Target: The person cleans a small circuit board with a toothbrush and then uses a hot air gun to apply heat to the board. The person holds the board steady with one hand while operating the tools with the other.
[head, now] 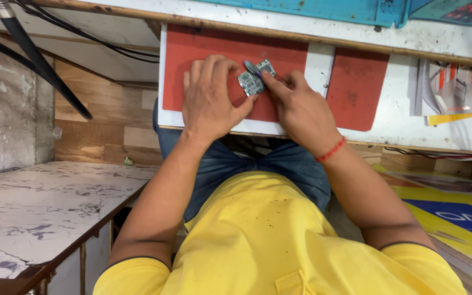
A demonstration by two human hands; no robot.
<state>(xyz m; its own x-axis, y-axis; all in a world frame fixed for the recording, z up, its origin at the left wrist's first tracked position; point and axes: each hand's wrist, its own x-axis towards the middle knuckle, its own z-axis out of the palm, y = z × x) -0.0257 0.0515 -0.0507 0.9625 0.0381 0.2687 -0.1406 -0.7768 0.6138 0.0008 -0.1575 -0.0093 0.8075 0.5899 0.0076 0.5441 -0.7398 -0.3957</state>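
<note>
Head view: left hand (210,98) and right hand (300,106) both pinch a small circuit board (251,83) on the red mat (214,46)

White workbench (400,117) — red mat (214,54), second red mat (356,90), small circuit boards (251,83)

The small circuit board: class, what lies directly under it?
The small circuit board lies on a red mat on the white bench. The left hand and right hand cover its edges, hiding the mat beneath.
</note>
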